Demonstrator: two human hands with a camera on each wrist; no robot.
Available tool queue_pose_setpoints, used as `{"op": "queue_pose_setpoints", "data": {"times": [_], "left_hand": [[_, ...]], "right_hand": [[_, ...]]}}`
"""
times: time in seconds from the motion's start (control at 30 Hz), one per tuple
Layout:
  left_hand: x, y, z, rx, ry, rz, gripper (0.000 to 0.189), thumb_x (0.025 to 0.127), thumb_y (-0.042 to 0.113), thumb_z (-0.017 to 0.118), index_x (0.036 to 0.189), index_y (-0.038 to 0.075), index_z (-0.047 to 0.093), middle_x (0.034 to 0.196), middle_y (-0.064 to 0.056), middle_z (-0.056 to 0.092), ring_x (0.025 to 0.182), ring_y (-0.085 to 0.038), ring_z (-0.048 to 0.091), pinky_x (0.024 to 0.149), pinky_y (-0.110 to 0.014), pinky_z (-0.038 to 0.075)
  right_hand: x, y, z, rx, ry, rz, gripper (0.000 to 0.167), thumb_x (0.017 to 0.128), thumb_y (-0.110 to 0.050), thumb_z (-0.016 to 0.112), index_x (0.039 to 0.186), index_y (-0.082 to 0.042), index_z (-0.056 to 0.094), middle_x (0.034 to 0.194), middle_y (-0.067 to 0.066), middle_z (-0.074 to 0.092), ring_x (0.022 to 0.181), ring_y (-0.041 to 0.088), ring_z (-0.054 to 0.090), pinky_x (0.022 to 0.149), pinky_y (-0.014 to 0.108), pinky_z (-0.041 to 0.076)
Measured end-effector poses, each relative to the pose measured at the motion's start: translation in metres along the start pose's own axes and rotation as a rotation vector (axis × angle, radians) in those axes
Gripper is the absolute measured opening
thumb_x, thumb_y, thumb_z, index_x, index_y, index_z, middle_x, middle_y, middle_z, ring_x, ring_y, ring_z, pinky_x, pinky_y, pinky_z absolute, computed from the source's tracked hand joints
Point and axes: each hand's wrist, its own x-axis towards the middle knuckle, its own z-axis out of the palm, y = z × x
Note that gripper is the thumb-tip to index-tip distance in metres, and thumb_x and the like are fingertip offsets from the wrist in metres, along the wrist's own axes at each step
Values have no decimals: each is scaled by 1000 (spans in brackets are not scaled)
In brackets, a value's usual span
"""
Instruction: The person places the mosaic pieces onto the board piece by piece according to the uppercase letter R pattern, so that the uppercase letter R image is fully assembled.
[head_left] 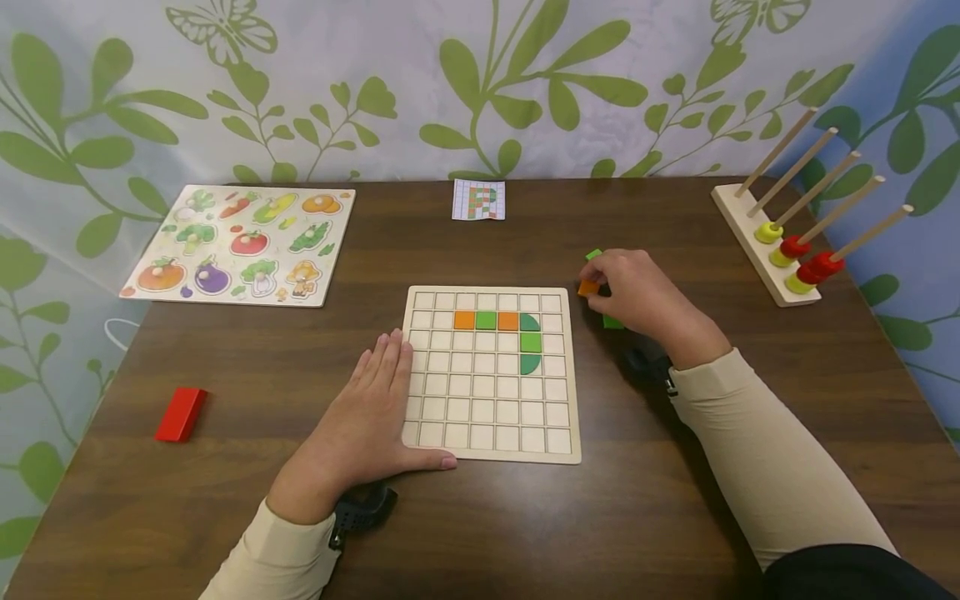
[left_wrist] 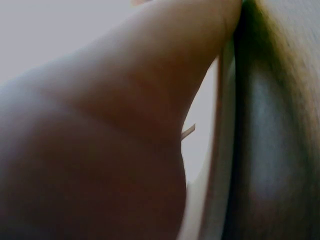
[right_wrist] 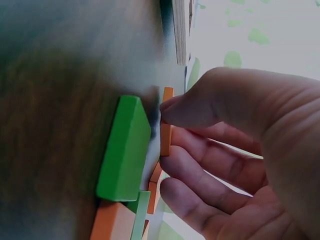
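A wooden grid board [head_left: 492,457] lies mid-table. Its second row carries an orange square [head_left: 464,320], a green square [head_left: 486,320], another orange square [head_left: 508,321] and a dark green rounded piece [head_left: 529,322]; below that last one come a green square [head_left: 531,342] and a second dark green rounded piece [head_left: 530,363]. My left hand [head_left: 371,417] rests at the board's left edge, fingers straight, thumb along the lower corner. To the board's right, my right hand [head_left: 637,292] pinches an orange block [right_wrist: 166,137] between thumb and fingers. Beside it stands a green block [right_wrist: 125,150], with several more blocks partly hidden.
A vegetable puzzle board [head_left: 247,242] lies at the back left, and a small pattern card [head_left: 478,200] at the back middle. A peg stand [head_left: 765,242] with red and yellow beads stands back right. A red block [head_left: 181,414] lies at the left.
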Motion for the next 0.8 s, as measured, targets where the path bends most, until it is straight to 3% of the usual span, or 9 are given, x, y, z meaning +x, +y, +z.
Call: {"op": "queue_pose_setpoints", "data": {"times": [0.8], "left_hand": [[-1, 0, 0, 7, 6, 4, 150, 69, 93, 68, 161, -14, 16, 169, -31, 9, 157, -43, 9, 125, -53, 13]], "right_hand": [[-8, -19, -1, 40, 31, -77, 25, 88, -1, 82, 112, 3, 72, 112, 15, 68, 103, 33, 65, 92, 50, 55]]}}
